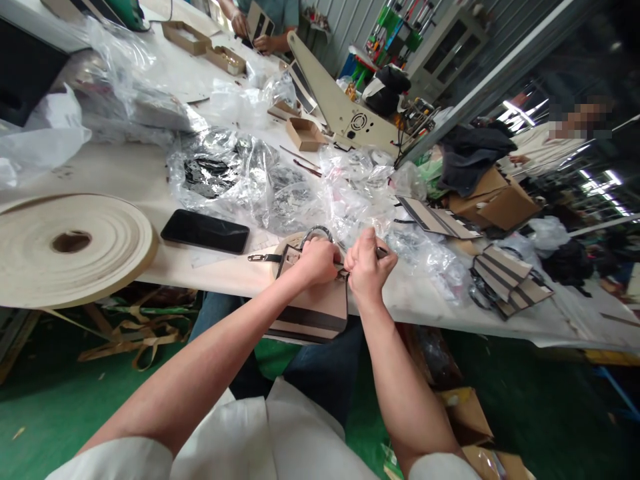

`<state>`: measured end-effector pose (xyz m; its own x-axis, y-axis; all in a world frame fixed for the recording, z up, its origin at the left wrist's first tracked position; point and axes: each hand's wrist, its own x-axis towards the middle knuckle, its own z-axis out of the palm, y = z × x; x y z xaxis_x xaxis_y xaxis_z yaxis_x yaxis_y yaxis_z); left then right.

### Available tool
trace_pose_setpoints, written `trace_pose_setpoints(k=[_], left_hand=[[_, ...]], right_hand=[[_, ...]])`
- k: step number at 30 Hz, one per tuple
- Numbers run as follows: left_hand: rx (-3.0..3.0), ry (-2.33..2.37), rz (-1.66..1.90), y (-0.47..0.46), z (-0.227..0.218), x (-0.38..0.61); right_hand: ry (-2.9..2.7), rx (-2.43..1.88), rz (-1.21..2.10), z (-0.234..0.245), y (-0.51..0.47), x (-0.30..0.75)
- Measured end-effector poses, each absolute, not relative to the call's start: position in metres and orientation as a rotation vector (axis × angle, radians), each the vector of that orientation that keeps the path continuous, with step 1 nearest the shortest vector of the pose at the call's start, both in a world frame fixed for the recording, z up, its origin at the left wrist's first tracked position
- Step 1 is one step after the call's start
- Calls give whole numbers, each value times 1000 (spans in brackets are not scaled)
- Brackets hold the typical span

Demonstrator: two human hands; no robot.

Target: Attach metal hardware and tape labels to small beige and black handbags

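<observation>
At the table's front edge lies a beige panel with black bands (320,310), partly overhanging toward my lap; it looks like a bag piece. My left hand (320,260) is closed on its upper edge, fingers curled down beside a dark strip. Close by on the right, my right hand (367,267) is a fist at the panel's upper right corner. A small dark object (381,253) pokes out of that fist; its kind is hidden. Left of the panel extends a black strap with a metal buckle (264,258). Behind my left hand sits a round roll (317,233), partly covered.
A black phone (205,231) and a large roll of beige tape (115,233) lie to the left. Crumpled clear plastic bags (240,173) spread behind my hands. A beige machine (350,113) stands farther back. Striped panels (510,277) are stacked at right. Across the table a co-worker's hands (263,43) hold a panel.
</observation>
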<state>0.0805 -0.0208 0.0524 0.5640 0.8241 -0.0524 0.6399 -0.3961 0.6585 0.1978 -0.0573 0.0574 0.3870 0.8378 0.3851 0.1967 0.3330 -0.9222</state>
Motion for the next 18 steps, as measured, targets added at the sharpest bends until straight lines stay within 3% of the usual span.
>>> trace_pose_setpoints(k=[9,13,18], left_hand=[[2042,1115,627,-20,91,22],[1933,1351,673,-6,77,-20],[1904,1296,587,-2,43,-25]], right_hand=[[-1168,-1190,592,62,-60,202],[-1118,-1094,757,66,-60,207],[-1069,-1063,807,80,-58,207]])
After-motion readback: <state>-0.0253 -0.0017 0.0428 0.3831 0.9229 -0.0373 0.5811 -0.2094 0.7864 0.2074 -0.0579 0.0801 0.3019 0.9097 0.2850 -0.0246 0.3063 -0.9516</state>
